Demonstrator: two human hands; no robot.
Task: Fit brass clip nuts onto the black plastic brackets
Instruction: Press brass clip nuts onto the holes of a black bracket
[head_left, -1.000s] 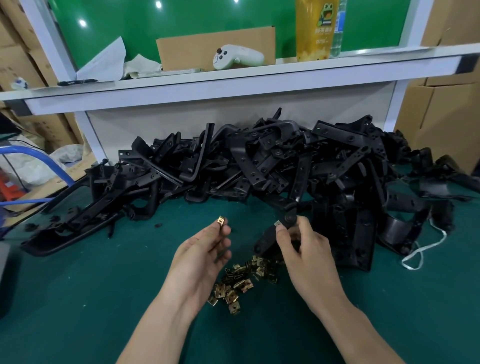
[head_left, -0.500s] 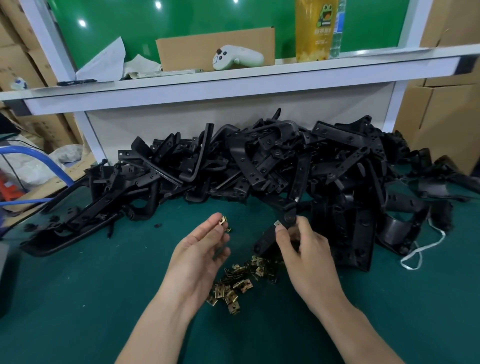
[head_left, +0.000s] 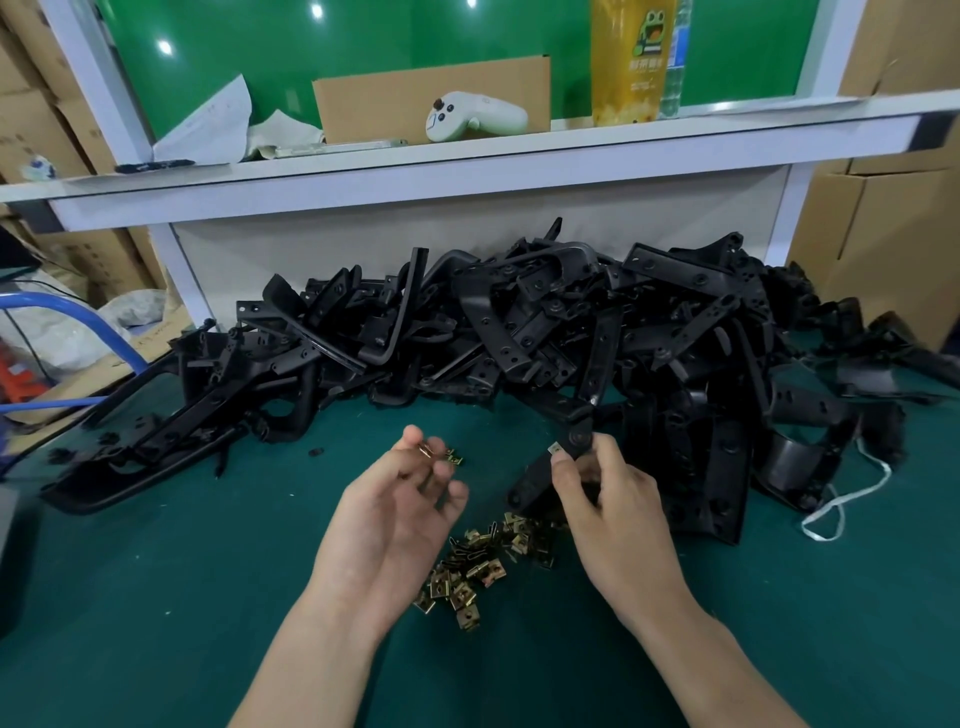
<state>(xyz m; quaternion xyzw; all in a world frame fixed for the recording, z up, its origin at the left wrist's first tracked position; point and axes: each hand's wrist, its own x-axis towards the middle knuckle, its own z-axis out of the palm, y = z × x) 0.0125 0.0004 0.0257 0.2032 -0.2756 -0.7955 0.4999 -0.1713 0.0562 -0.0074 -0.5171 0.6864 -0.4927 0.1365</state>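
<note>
Green-covered bench (head_left: 156, 597) carries a large pile of black plastic brackets (head_left: 571, 338) along its far side; right hand (head_left: 618, 514) grips one bracket (head_left: 540, 475) at the pile's near edge, thumb pressed near its upper end; left hand (head_left: 395, 514), palm up, fingers curled into a pinch; heap of brass clip nuts (head_left: 483, 561) lies on the bench between the two hands; single clip nut (head_left: 427, 451) held in the left fingertips, apart from the bracket.

Overhead lights are bouncing off the green panel (head_left: 363, 47) as white glare dots, and only soft shadows are falling on the mat (head_left: 156, 597). The shelf edge (head_left: 467, 171) is bowing from the wide lens, the left hand (head_left: 395, 514) is smearing slightly at the fingertips, and the black brackets (head_left: 675, 338) are losing detail.
</note>
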